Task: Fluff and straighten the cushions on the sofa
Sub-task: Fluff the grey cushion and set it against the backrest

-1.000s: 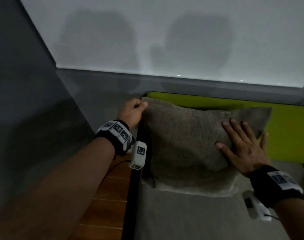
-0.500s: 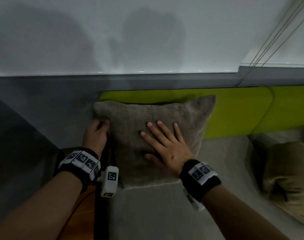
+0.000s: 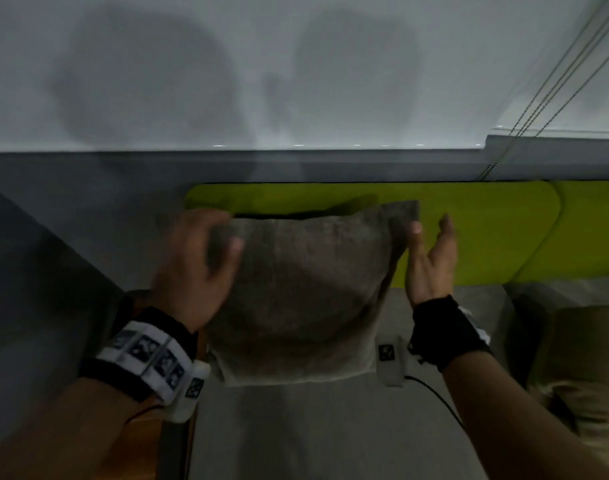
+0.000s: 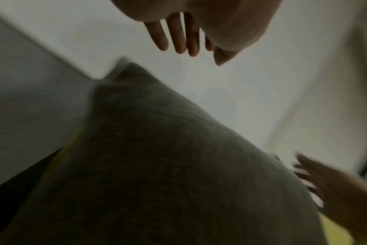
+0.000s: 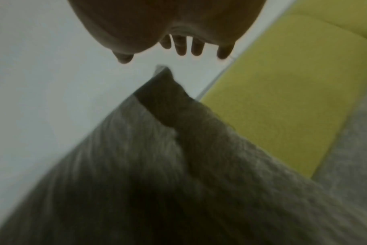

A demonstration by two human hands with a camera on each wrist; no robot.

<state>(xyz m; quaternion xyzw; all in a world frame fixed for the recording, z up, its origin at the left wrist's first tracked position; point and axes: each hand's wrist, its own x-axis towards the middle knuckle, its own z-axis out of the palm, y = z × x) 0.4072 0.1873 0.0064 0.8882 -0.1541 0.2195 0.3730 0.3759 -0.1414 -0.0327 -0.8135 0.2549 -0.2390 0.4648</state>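
Left hand (image 3: pixel 195 268) open, cupping the cushion (image 3: pixel 306 292) corner; right hand (image 3: pixel 429 261) open beside it. Uneven patting could topple it off the sofa (image 3: pixel 296 427).

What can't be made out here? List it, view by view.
- Head view: the left hand is motion-blurred, so its contact with the cushion is unclear. The second cushion is cut off by the right edge.
- Left wrist view: cushion and right hand are smeared; the cushion's base runs off the frame.
- Right wrist view: the cushion hides the seat and the left hand.
- All views: the cushion's back, facing the green backrest, is hidden.
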